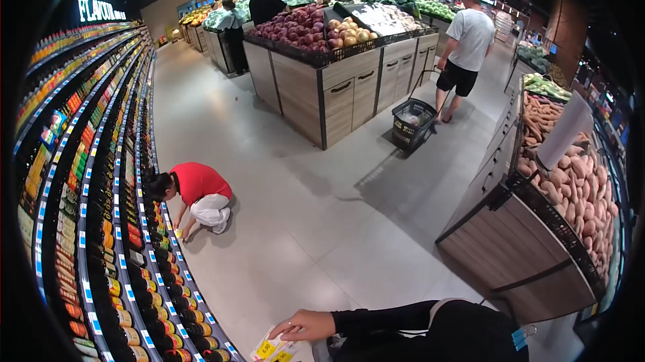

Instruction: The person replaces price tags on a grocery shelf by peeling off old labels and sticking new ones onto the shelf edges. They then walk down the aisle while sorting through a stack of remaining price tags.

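At the bottom edge my left hand (308, 326), in a black sleeve, is closed on a few price tags (267, 350). They are white and yellow with printed figures, and the lowest part is cut off by the frame. Just left of the hand are the lower shelves, with rows of dark-capped jars (195, 329) and a strip of price labels (207, 317) along the edge. My right hand is out of view. A blue binder clip (519, 339) shows near my dark clothing.
A person in a red top (199, 184) crouches at the long curved shelf (87, 228), hands at its lowest edge. Ahead stands a produce island with onions (290, 31). A shopper (467, 43) pulls a black basket (412, 123). Sweet potatoes (581, 194) fill a stand at right.
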`<state>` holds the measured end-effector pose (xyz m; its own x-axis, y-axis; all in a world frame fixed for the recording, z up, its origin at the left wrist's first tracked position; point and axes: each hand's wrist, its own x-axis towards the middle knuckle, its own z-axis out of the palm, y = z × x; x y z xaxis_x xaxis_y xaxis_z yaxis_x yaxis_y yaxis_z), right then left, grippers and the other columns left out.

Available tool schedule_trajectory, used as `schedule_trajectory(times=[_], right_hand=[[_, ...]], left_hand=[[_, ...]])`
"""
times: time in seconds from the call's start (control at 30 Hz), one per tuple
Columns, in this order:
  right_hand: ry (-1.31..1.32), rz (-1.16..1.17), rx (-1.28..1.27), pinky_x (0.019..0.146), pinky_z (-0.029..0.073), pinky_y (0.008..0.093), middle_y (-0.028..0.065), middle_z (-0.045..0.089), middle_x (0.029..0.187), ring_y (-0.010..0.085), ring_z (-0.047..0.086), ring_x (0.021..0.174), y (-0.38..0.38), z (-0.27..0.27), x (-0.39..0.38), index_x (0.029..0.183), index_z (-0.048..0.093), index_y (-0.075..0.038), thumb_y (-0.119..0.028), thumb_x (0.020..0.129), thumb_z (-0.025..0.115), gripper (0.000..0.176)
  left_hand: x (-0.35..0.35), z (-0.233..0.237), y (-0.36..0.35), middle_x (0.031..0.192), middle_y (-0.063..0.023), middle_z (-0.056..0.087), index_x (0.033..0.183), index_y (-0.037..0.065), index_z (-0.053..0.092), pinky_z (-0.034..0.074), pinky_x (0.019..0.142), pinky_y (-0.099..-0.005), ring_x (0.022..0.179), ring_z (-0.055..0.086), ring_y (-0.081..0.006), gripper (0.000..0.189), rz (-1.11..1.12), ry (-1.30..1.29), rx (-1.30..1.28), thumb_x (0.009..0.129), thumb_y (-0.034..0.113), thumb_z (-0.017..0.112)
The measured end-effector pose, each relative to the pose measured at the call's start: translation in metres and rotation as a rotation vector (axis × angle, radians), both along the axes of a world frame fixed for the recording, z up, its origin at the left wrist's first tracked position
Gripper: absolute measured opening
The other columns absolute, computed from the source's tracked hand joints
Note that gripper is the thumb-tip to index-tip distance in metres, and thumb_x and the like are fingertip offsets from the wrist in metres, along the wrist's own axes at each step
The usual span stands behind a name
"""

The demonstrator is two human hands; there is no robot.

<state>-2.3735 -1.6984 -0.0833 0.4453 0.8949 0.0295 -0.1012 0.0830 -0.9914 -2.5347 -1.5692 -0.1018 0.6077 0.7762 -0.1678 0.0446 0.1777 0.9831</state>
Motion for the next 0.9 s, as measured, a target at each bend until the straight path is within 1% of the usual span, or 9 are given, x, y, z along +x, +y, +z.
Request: schedule_trajectory(times=[0.1, 0.2, 0.23, 0.27, 0.3, 0.37, 0.5, 0.6, 0.9], right_hand=[[-0.049, -0.087, -0.029, 0.085, 0.048, 0.0292, 0.0135, 0.060, 0.107, 0.0191, 0.060, 0.094, 0.002, -0.002, 0.041, 0.114, 0.054, -0.005, -0.015, 0.087, 0.051, 0.029], [-0.163, -0.157, -0.046, 0.085, 0.047, 0.0275, 0.0149, 0.060, 0.107, 0.0203, 0.061, 0.092, 0.010, -0.004, 0.086, 0.116, 0.054, -0.008, -0.016, 0.083, 0.058, 0.034], [-0.225, -0.183, -0.045, 0.086, 0.046, 0.0274, 0.0153, 0.059, 0.108, 0.0203, 0.062, 0.088, 0.017, -0.010, 0.105, 0.116, 0.054, -0.008, -0.016, 0.081, 0.060, 0.036], [-0.358, -0.209, -0.057, 0.084, 0.046, 0.0278, 0.0119, 0.061, 0.105, 0.0213, 0.062, 0.086, 0.022, -0.013, 0.129, 0.115, 0.055, -0.008, -0.019, 0.080, 0.063, 0.037], [-0.327, -0.345, 0.077, 0.081, 0.047, 0.0281, 0.0097, 0.063, 0.098, 0.0202, 0.062, 0.086, 0.026, -0.014, 0.145, 0.113, 0.055, -0.007, -0.020, 0.079, 0.064, 0.037], [-0.291, -0.326, -0.101, 0.080, 0.047, 0.0285, 0.0096, 0.063, 0.097, 0.0181, 0.061, 0.088, 0.032, 0.000, 0.190, 0.110, 0.056, -0.004, -0.016, 0.077, 0.066, 0.037], [-0.333, -0.563, -0.103, 0.078, 0.048, 0.0272, 0.0086, 0.062, 0.101, 0.0158, 0.060, 0.082, 0.046, 0.033, 0.271, 0.110, 0.058, -0.008, -0.007, 0.070, 0.071, 0.042], [-0.376, -0.657, -0.231, 0.075, 0.048, 0.0263, 0.0095, 0.064, 0.097, 0.0182, 0.062, 0.078, 0.049, 0.046, 0.327, 0.105, 0.061, -0.007, -0.005, 0.067, 0.071, 0.038], [-0.388, -0.866, -0.275, 0.066, 0.048, 0.0256, 0.0098, 0.065, 0.085, 0.0176, 0.062, 0.072, 0.058, 0.036, 0.512, 0.092, 0.064, -0.003, -0.001, 0.070, 0.068, 0.022]], left_hand=[[0.059, -0.004, 0.017, 0.098, -0.0135, 0.051, 0.109, -0.003, 0.050, 0.045, 0.069, -0.0292, 0.084, 0.050, -0.0202, 0.032, -0.013, 0.055, -0.026, 0.079, 0.003, 0.059], [0.104, -0.043, 0.060, 0.089, -0.0145, 0.052, 0.099, -0.003, 0.055, 0.043, 0.063, -0.0298, 0.077, 0.051, -0.0227, 0.022, -0.355, 0.038, 0.605, 0.078, 0.005, 0.058], [0.139, -0.010, 0.052, 0.075, -0.0140, 0.053, 0.087, -0.003, 0.059, 0.041, 0.056, -0.0309, 0.064, 0.051, -0.0256, 0.013, -0.211, -0.018, 0.218, 0.078, 0.007, 0.058], [0.170, -0.023, 0.060, 0.076, -0.0001, 0.046, 0.087, 0.007, 0.046, 0.036, 0.060, -0.0207, 0.070, 0.045, -0.0089, 0.017, -0.215, -0.272, 0.070, 0.079, 0.018, 0.056], [0.184, -0.026, 0.070, 0.077, 0.0008, 0.044, 0.087, 0.006, 0.046, 0.035, 0.061, -0.0205, 0.072, 0.043, -0.0081, 0.018, -0.274, -0.218, 0.027, 0.079, 0.018, 0.057], [0.228, -0.021, 0.092, 0.075, -0.0018, 0.048, 0.081, 0.002, 0.051, 0.038, 0.060, -0.0231, 0.068, 0.044, -0.0097, 0.011, -0.261, -0.094, 0.157, 0.076, 0.011, 0.055], [0.328, -0.009, 0.126, 0.092, -0.0134, 0.060, 0.082, 0.000, 0.054, 0.045, 0.069, -0.0263, 0.079, 0.056, -0.0150, 0.009, -0.495, -0.258, 0.084, 0.075, 0.003, 0.059], [0.410, 0.010, 0.133, 0.090, -0.0152, 0.061, 0.082, -0.002, 0.054, 0.049, 0.057, -0.0262, 0.067, 0.058, -0.0157, 0.010, -0.609, -0.371, 0.123, 0.074, -0.002, 0.059], [0.627, 0.000, 0.140, 0.086, -0.0145, 0.062, 0.080, -0.003, 0.056, 0.048, 0.063, -0.0259, 0.070, 0.058, -0.0158, 0.009, -0.737, -0.331, 0.139, 0.071, -0.007, 0.057]])
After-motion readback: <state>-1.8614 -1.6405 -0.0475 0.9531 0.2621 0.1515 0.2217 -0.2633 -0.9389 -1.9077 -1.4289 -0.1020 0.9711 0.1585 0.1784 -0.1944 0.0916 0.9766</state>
